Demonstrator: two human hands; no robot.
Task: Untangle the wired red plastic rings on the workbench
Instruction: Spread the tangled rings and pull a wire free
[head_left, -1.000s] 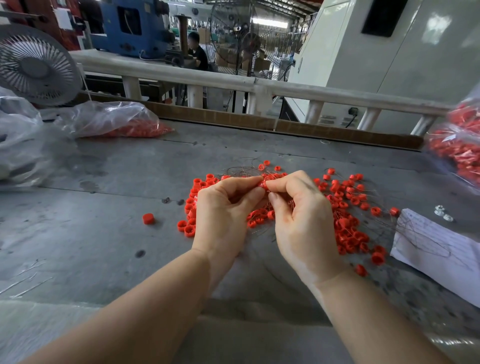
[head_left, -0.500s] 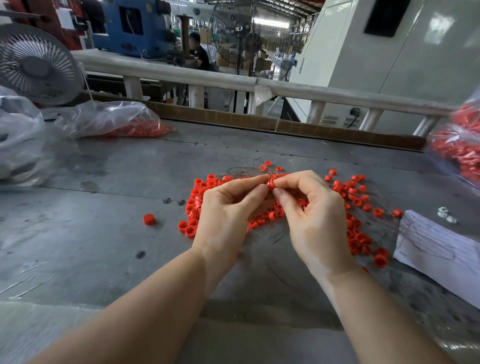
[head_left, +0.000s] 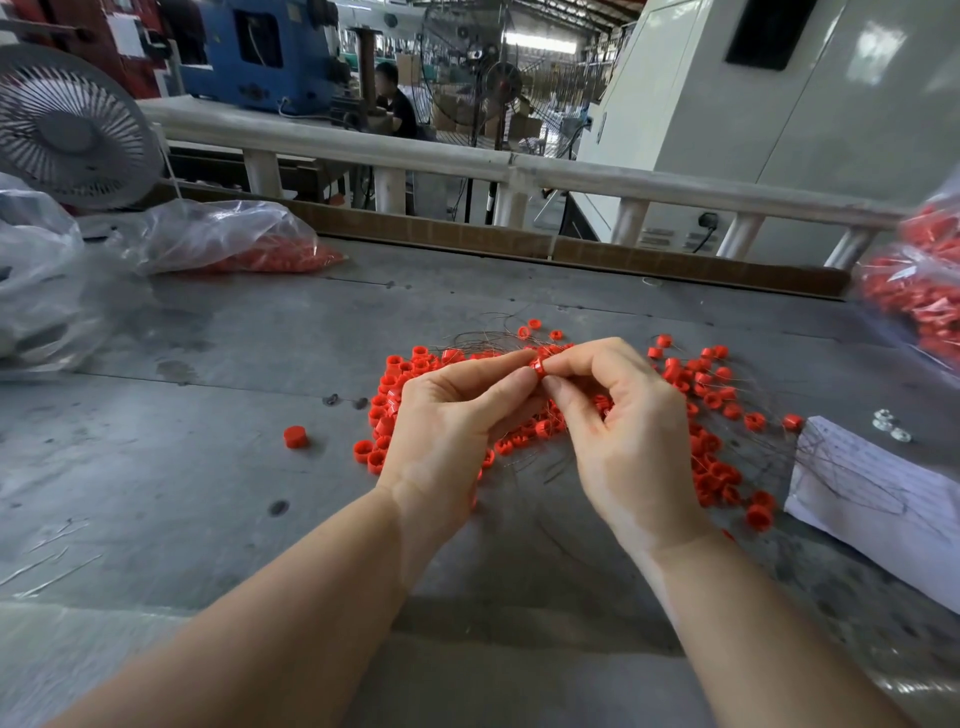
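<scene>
A tangle of small red plastic rings (head_left: 706, 410) on thin wires lies spread over the middle of the grey workbench (head_left: 218, 467). Above the heap, my left hand (head_left: 447, 421) and my right hand (head_left: 623, 436) meet fingertip to fingertip. Both pinch one red ring (head_left: 537, 365) between thumb and forefinger. Thin wires trail from it down into the heap. My hands hide the rings under them. One single red ring (head_left: 295, 436) lies apart to the left.
A clear bag of red rings (head_left: 223, 244) lies at the back left beside a white fan (head_left: 67, 124). Another bag of rings (head_left: 919, 291) sits at the right edge. White paper (head_left: 878, 499) and small metal nuts (head_left: 889, 425) lie on the right. A cardboard lip (head_left: 571, 249) bounds the far edge.
Both hands have lifted slightly and spread a little apart, and the pinched ring now shows clearly between the fingertips. The heap on the bench has stayed put.
</scene>
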